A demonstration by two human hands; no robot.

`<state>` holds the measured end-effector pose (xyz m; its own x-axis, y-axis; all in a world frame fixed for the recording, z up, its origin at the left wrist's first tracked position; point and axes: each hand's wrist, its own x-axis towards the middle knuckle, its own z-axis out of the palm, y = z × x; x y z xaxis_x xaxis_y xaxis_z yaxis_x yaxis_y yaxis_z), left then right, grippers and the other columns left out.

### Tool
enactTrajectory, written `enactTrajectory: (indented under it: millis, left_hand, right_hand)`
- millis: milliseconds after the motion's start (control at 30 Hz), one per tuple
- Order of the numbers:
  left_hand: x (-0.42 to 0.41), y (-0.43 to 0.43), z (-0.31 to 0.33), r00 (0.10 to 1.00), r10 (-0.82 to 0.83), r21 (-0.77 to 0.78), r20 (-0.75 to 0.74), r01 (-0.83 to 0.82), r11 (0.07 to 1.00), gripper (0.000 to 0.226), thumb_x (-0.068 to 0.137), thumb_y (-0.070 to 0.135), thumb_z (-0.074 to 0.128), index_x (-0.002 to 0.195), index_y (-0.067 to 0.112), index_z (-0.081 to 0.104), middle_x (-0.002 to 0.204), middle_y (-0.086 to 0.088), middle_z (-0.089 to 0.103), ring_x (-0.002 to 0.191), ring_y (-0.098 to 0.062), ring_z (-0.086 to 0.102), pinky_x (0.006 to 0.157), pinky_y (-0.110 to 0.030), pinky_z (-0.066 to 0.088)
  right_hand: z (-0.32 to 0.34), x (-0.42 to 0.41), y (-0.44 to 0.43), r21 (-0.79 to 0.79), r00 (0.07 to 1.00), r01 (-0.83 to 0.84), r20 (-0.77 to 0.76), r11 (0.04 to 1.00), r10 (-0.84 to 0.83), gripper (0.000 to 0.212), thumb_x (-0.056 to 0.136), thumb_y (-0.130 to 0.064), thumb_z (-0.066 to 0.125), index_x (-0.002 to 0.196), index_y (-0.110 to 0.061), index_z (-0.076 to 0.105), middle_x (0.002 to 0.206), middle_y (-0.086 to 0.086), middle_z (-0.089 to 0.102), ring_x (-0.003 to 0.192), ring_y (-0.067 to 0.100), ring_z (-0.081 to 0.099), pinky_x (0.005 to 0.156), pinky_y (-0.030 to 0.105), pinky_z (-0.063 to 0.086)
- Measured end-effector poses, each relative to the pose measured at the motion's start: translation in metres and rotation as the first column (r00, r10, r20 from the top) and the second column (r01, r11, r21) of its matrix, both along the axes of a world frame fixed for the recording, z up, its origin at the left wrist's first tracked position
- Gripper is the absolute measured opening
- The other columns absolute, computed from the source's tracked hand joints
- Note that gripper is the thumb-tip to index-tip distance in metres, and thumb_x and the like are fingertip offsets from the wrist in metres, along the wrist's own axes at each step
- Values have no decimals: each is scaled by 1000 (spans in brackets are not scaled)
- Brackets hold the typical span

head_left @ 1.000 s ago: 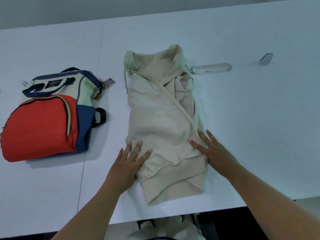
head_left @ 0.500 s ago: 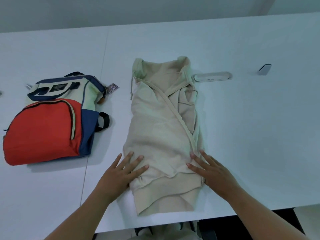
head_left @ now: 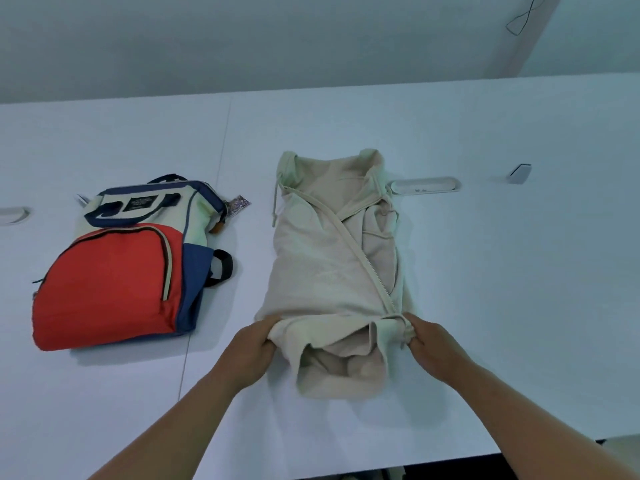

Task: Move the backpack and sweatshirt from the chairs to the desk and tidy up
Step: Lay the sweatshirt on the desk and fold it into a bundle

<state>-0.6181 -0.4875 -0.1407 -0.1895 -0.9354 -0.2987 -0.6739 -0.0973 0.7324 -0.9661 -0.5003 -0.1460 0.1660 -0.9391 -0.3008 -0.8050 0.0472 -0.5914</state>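
Note:
A cream zip-up sweatshirt point(head_left: 322, 258) lies folded lengthwise on the white desk point(head_left: 502, 289), its hood end far from me. My left hand point(head_left: 254, 344) grips the left side of its lower part, and my right hand point(head_left: 431, 344) grips the right side. Between them the near end is lifted and bunched into a fold. A red, navy and cream backpack point(head_left: 117, 271) lies flat on the desk to the left, apart from both hands.
A white oval cable grommet point(head_left: 424, 186) sits in the desk just right of the hood. A small grey object point(head_left: 519, 173) lies further right, and another grommet point(head_left: 14, 214) shows at the left edge. The desk's near edge runs below my forearms.
Both hands lay flat and open on the sweatshirt's lower part before; now they have closed on its sides and raised the near end into a fold. The view has tilted up.

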Motion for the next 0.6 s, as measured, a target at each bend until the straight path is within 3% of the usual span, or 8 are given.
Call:
enactTrajectory:
  millis: [67,167,267,400,500,600]
  left_hand:
    - [3,-13,12,992,96,94,-84,-88,992,28,96,15,45,104,35,64,104,10,71,99,-15,64,88,-38,54]
    - [-3,-30,35,957,234,130,-172,-214,968,24,101,22,45,107,36,64,108,11,69,106,-13,62,85,-30,51]
    - [-2,-46,60,933,303,170,-192,-272,947,23,102,43,43,107,37,64,109,11,68,105,-13,61,82,-30,47]
    - [18,-80,76,930,335,424,-153,-245,872,44,94,59,48,119,25,63,110,-2,70,100,-22,65,86,-38,53]
    - [21,-98,75,913,406,566,-49,-309,764,61,93,58,53,136,15,53,123,-9,64,105,-27,61,91,-40,49]
    - [19,-106,64,887,458,585,50,-398,707,72,92,57,56,146,13,42,139,-11,54,110,-30,54,96,-40,44]
  right_hand:
    - [19,10,-12,-19,995,85,59,996,-83,28,91,-9,43,83,-35,46,74,-1,63,68,24,57,62,35,44]
    - [39,23,-28,-42,967,174,197,984,-163,22,98,-16,40,80,-28,42,70,1,57,60,19,49,56,32,36]
    - [61,32,-44,-33,943,230,253,973,-214,16,100,-25,41,88,-18,48,81,4,62,73,24,57,61,31,39]
    - [80,43,-71,141,951,209,200,968,-234,24,100,-38,41,100,-19,55,94,0,62,85,18,56,62,27,38]
    - [84,48,-89,290,938,206,213,935,-273,32,98,-47,45,108,-19,58,106,-1,60,96,19,56,69,28,42]
    - [72,60,-103,417,938,213,165,884,-304,40,96,-45,49,115,-11,60,120,7,60,105,26,58,88,37,49]
